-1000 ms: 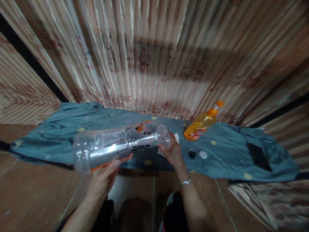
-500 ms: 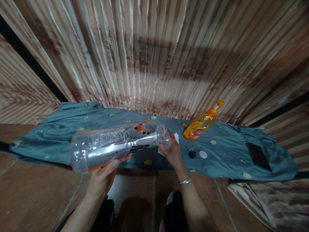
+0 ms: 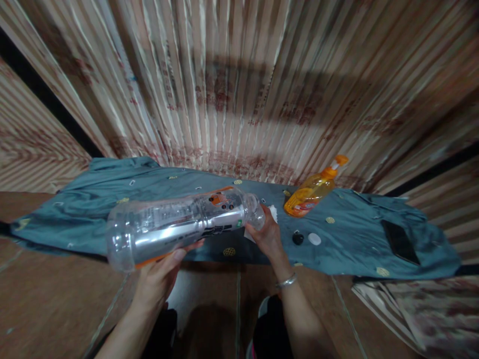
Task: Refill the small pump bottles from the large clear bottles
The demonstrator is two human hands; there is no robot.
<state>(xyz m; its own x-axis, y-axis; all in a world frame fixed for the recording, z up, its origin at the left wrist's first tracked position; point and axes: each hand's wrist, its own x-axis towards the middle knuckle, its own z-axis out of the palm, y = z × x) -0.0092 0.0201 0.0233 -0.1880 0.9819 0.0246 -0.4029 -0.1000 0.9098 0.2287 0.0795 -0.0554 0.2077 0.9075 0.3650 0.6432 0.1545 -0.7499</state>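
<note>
A large clear plastic bottle (image 3: pixel 179 224) with a silver and orange label lies nearly level in front of me, its base to the left and its neck to the right. My left hand (image 3: pixel 164 271) supports its body from below near the base end, fingers partly hidden behind it. Around the neck, my right hand (image 3: pixel 267 230) is closed; whether a cap sits on the mouth is hidden. Behind the right hand, a piece of white paper (image 3: pixel 274 213) partly shows. Just right of that hand are a black cap (image 3: pixel 298 238) and a white disc (image 3: pixel 315 239).
An orange pump bottle (image 3: pixel 310 194) with yellow-orange liquid stands toward the back right. A dark phone (image 3: pixel 400 242) lies at the right end of the green patterned cloth (image 3: pixel 352 239) covering the narrow table. A pleated curtain (image 3: pixel 239 99) hangs directly behind.
The bottle's base end has shifted very slightly left and toward me. Both hands keep the same hold.
</note>
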